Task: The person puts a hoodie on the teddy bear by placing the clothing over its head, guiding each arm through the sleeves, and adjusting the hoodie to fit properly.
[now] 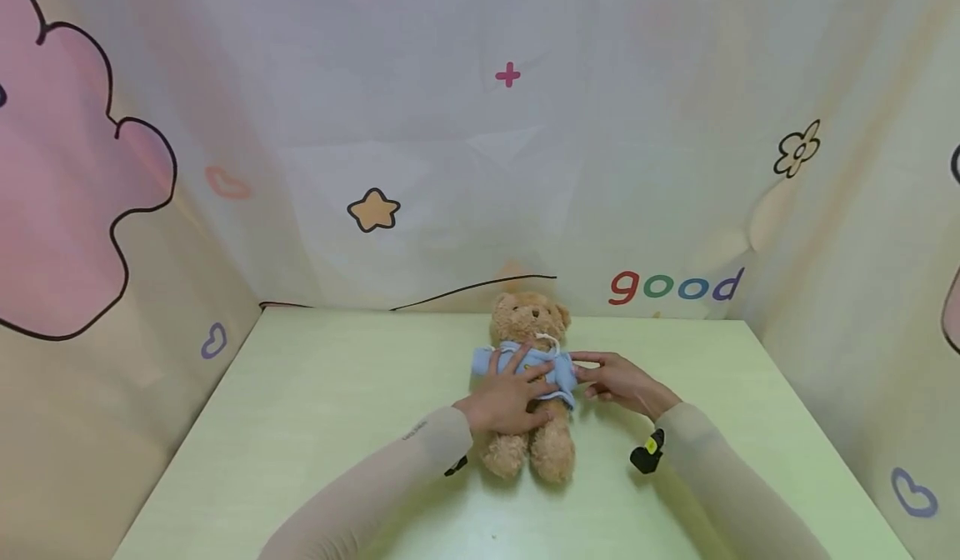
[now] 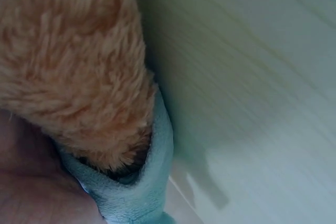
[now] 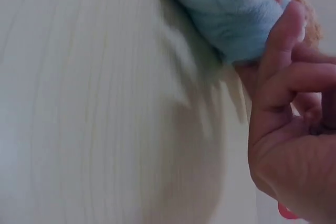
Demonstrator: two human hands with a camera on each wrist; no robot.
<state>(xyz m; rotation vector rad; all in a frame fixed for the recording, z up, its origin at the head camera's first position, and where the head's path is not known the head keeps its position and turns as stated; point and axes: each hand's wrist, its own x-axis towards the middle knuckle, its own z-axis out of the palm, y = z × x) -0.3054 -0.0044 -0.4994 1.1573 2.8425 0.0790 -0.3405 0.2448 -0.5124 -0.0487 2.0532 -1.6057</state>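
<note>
A brown teddy bear point(image 1: 553, 452) lies on its back on the table, wearing a light blue hoodie point(image 1: 561, 374) with a white drawstring. My left hand point(image 1: 504, 397) rests across the bear's belly with its fingers spread over the hoodie. At the bear's right-hand side as seen, my right hand point(image 1: 626, 383) pinches the hoodie's sleeve edge with thumb and fingers. The right wrist view shows the thumb point(image 3: 286, 30) against the blue cloth point(image 3: 231, 19). In the left wrist view, brown fur point(image 2: 73, 66) comes out of the hoodie's hem point(image 2: 157, 145). Any bear's paw inside the sleeves is hidden.
The pale green table point(image 1: 337, 377) extends on both sides of the bear. A printed cloth backdrop point(image 1: 420, 110) encloses the back and sides, with a star, hearts and the word "good". Black wrist devices point(image 1: 648, 452) sit below both forearms.
</note>
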